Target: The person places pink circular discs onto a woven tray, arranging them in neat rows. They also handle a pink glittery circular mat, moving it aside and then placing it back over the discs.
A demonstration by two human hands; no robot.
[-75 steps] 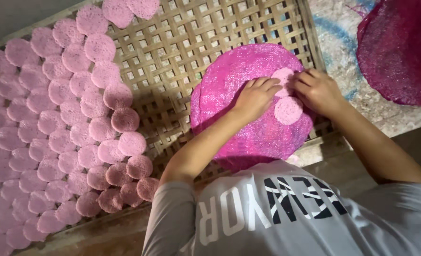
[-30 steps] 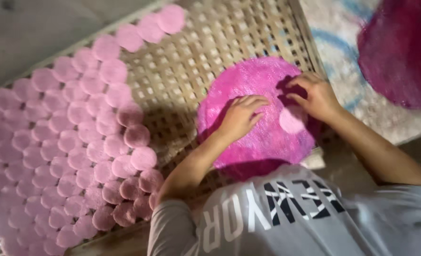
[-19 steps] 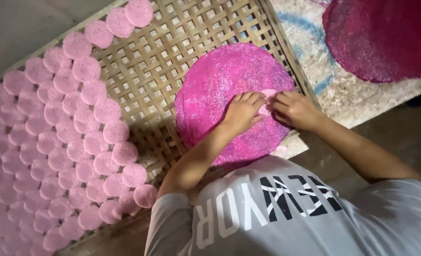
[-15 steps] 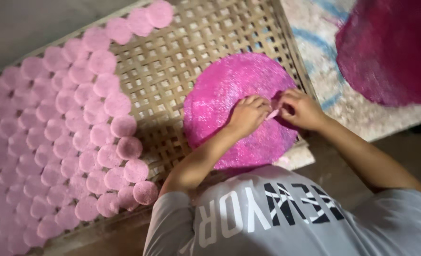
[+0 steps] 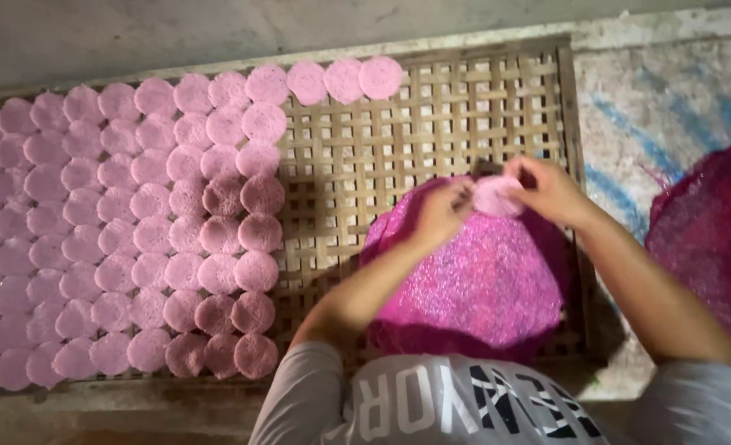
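A: Since half a second ago both hands have risen off the magenta sheet; then the fingers were pressed low against it, and now they hold a small pale pink disc (image 5: pixel 495 196) up between them.

B: Which fingers have it?

A: The right hand (image 5: pixel 551 189) pinches the disc's right edge between thumb and fingertips. The left hand (image 5: pixel 439 213) closes on its left edge, though motion blur hides the exact grip. So the disc hangs between the two sets of fingertips, just above the upper rim of the large magenta sheet (image 5: pixel 472 276).

B: And how much of the laying-out looks done?

A: Judging by the bamboo lattice tray (image 5: pixel 431 124), well over half. The rows of pink discs (image 5: pixel 135 231) fill everything far to the left of the fingers, packed edge to edge, and a single line of them runs along the top edge, ending up and to the left of the fingers.

B: What's left?

A: The bare lattice directly beyond and beside the fingers, plus the part under the magenta sheet. I'd say several more columns fit there.

B: Anything else nearby?

A: A darker magenta mesh heap (image 5: pixel 711 239) lies to the right of the right hand, off the tray, on a pale mat with blue streaks (image 5: pixel 653 99).
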